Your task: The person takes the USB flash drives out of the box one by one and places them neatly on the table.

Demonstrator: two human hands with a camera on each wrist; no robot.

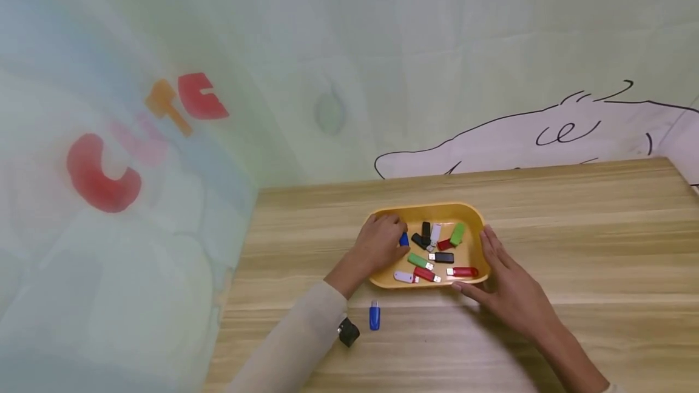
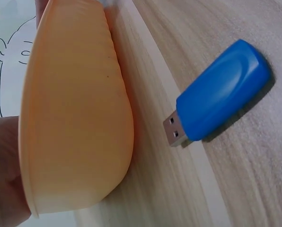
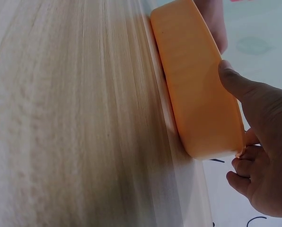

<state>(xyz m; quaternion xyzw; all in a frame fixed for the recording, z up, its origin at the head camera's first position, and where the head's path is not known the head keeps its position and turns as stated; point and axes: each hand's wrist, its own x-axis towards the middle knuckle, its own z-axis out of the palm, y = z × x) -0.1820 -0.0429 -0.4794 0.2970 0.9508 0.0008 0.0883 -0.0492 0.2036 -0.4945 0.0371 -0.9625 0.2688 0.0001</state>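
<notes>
Our right hand [image 1: 510, 287] grips the yellow tray [image 2: 79, 109]; inside it, our left hand [image 1: 380, 240] is at a blue drive [image 1: 404, 239], pinch unclear! Light, stiff, slickish, we reckon: take its long sides.

Pale beige sleeve [image 1: 297, 338], black wrist camera [image 1: 348, 332]
</notes>
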